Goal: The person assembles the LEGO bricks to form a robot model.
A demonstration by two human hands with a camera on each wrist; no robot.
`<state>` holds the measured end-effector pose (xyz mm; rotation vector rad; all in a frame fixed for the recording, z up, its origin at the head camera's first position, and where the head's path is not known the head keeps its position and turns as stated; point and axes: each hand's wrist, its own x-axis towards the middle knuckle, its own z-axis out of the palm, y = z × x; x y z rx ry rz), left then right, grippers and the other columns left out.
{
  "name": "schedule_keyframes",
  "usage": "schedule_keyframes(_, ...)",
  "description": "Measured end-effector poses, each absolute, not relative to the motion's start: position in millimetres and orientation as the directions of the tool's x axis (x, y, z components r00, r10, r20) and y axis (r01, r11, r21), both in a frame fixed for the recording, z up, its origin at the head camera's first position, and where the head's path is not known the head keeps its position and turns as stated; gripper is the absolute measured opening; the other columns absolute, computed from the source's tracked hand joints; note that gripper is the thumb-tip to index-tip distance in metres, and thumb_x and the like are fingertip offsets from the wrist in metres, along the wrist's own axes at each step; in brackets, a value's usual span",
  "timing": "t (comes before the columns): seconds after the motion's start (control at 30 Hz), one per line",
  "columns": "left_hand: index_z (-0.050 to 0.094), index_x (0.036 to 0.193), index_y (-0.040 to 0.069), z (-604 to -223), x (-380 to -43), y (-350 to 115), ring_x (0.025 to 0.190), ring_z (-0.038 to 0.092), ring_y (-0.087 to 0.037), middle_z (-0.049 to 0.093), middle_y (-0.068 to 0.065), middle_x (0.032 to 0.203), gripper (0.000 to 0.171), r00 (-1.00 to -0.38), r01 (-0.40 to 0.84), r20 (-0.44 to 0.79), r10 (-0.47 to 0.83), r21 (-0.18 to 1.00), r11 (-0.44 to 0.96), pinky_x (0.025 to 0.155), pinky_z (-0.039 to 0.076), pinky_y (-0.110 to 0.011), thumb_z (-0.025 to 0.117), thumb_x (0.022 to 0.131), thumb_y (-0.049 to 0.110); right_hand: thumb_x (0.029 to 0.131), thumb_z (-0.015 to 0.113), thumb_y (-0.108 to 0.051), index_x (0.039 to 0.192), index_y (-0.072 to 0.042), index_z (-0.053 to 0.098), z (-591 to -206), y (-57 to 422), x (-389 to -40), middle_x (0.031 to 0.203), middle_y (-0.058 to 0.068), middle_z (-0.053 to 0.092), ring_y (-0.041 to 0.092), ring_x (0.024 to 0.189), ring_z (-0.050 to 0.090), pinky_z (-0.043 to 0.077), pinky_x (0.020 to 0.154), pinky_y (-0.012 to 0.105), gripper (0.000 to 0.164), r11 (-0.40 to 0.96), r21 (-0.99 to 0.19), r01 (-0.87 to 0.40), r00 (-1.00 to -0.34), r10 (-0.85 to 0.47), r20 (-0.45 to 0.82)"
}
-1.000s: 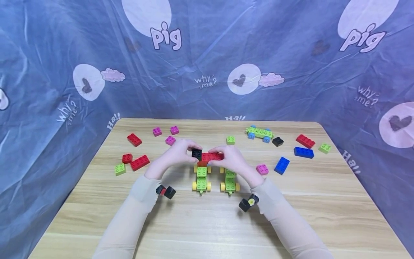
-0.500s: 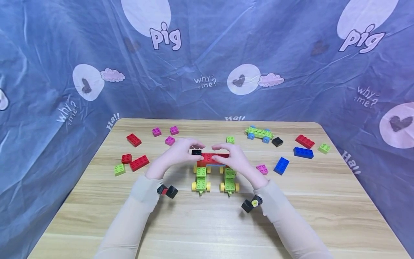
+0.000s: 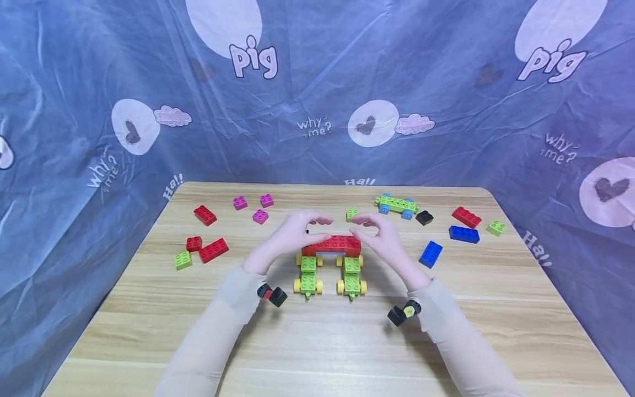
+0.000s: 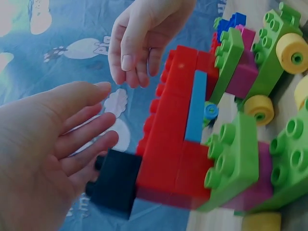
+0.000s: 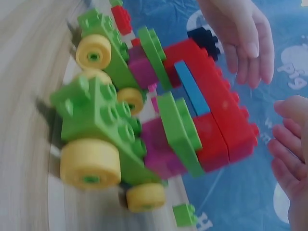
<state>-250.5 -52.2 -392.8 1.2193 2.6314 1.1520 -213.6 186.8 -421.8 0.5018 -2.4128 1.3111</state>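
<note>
A toy brick build spans two green wheeled bases, the left base (image 3: pixel 308 283) and the right base (image 3: pixel 352 283), both with yellow wheels. Red bricks (image 3: pixel 342 243) bridge them across the top, with a blue piece (image 4: pixel 196 106) below. Magenta bricks (image 5: pixel 159 144) and flat green bricks (image 5: pixel 180 130) sit between the bases and the red bridge. A black brick (image 4: pixel 116 183) is at the bridge's left end, mostly hidden in the head view. My left hand (image 3: pixel 300 229), fingers loosely bent, is beside that black brick. My right hand (image 3: pixel 381 234) hovers by the bridge's right end, holding nothing.
A green car base with blue wheels (image 3: pixel 397 204) and a black brick (image 3: pixel 424 218) stand at the back right. Blue bricks (image 3: pixel 431 254) and a red brick (image 3: pixel 466 216) lie right. Red bricks (image 3: pixel 214 250), pink bricks (image 3: pixel 260 216) and a green brick (image 3: pixel 183 260) lie left.
My right hand has let go of the top red brick and moved right. That brick now sits lower in line with the bridge. My left hand has released the black brick and shifted slightly right.
</note>
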Motion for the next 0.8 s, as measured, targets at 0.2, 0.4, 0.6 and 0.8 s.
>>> schedule_keyframes(0.2, 0.064, 0.122, 0.008, -391, -254, -33, 0.11, 0.061, -0.02, 0.067, -0.005, 0.119, 0.041, -0.685, 0.651, 0.26, 0.681, 0.639, 0.41, 0.098, 0.048, -0.039, 0.073, 0.086, 0.023, 0.086, 0.072, -0.01, 0.11, 0.002, 0.064, -423, 210, -214, 0.105, 0.019, 0.067, 0.029, 0.098, 0.06, 0.048, 0.091, 0.04, 0.029, 0.507, -0.766, -0.395, -0.902, -0.059, 0.427)
schedule_keyframes(0.4, 0.063, 0.125, 0.011, -390, -256, -15, 0.11, 0.06, -0.017, 0.066, -0.002, 0.121, 0.046, -0.681, 0.655, 0.207, 0.702, 0.601, 0.458, 0.097, 0.049, -0.034, 0.076, 0.083, 0.027, 0.086, 0.07, -0.004, 0.11, 0.009, 0.061, -413, 229, -204, 0.105, 0.026, 0.064, 0.035, 0.098, 0.058, 0.047, 0.088, 0.045, 0.029, 0.546, -0.764, -0.342, -0.909, 0.012, 0.416)
schedule_keyframes(0.6, 0.062, 0.126, 0.01, -392, -255, -7, 0.108, 0.061, -0.017, 0.066, -0.003, 0.121, 0.049, -0.667, 0.666, 0.172, 0.725, 0.575, 0.476, 0.094, 0.05, -0.032, 0.076, 0.082, 0.026, 0.086, 0.068, -0.001, 0.111, 0.012, 0.059, -406, 249, -195, 0.105, 0.027, 0.063, 0.036, 0.097, 0.056, 0.047, 0.087, 0.042, 0.03, 0.568, -0.759, -0.319, -0.901, 0.066, 0.429)
schedule_keyframes(0.8, 0.062, 0.127, 0.011, -395, -254, -3, 0.108, 0.06, -0.016, 0.067, -0.001, 0.121, 0.049, -0.676, 0.648, 0.119, 0.727, 0.566, 0.51, 0.093, 0.05, -0.03, 0.076, 0.083, 0.027, 0.085, 0.072, -0.008, 0.113, 0.008, 0.06, -433, 291, -212, 0.105, 0.025, 0.065, 0.003, 0.089, 0.056, 0.048, 0.084, 0.027, 0.034, 0.606, -0.743, -0.283, -0.892, 0.118, 0.436)
